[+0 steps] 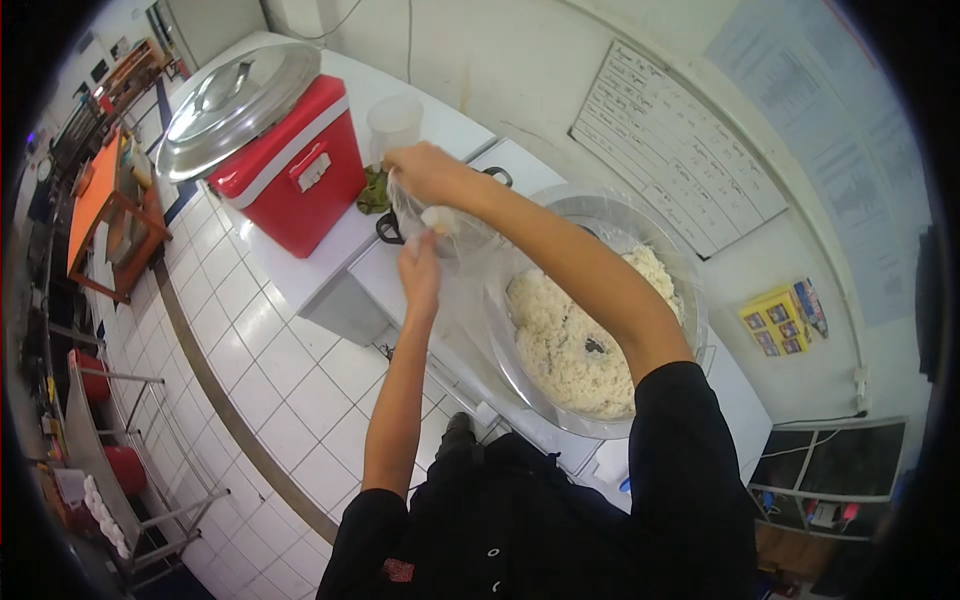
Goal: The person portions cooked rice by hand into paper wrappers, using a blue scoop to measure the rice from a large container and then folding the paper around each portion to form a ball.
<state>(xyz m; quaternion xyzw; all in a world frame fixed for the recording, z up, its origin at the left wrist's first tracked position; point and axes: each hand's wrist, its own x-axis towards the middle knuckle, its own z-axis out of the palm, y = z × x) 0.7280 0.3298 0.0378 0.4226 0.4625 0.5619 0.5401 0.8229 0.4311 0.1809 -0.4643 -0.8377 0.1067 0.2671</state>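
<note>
My left hand (420, 274) pinches the near side of a clear plastic bag (469, 232). Over its far side my right hand (424, 171) is closed on the gathered plastic. Something whitish shows inside the bag between the hands; what it is I cannot tell. A pan with black handles, partly hidden, lies beneath the bag. Under my right forearm stands a wide metal basin (517, 379) lined with clear plastic, holding a large heap of cooked white rice (574, 352). A dark spot shows in the rice.
Beyond my hands, a red cooler box (300, 180) carries a large round metal lid (240, 105). Beside it are a translucent plastic container (395, 120) and a green cloth (373, 193). A written whiteboard (675, 150) hangs on the wall. Metal racks (180, 450) stand across the tiled floor.
</note>
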